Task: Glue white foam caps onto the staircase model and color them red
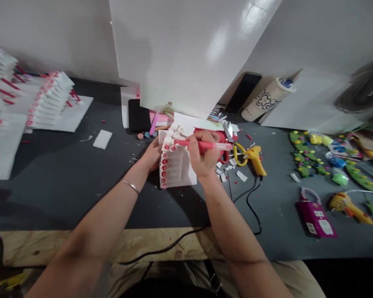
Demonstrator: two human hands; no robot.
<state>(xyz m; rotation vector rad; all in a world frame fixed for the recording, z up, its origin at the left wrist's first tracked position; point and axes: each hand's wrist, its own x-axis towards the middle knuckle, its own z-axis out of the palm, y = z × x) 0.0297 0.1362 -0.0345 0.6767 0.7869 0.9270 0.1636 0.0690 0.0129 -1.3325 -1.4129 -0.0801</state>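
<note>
The right hand's [205, 159] grip is pinching a red pen [202, 145] between thumb and fingers, its tip at the pale roll ends of a white stack [174, 165] (any print on the barrel is too blurred to read). That stack, with red marks on several ends, stands on a white card in the middle of the tabletop [118, 207], between the two hands. The left hand [152, 157] is against its left side; with the fingertips hidden, I cannot tell whether that grip is pressed together. Just right of the right hand lie scissors [240, 155] with yellow and red handles, then a yellow glue gun [256, 161]. Farther right, a cream cup [265, 101] bears a dark cloud-like drawing with small lettering below, too small to read, and a dark phone [244, 93] leans just left of it. At the right, a purple box [317, 219] carries white patches without legible words, near green cut-outs [304, 153]. At the far left stands a similar red-tipped model [52, 101], also unlettered as far as I can see.
</note>
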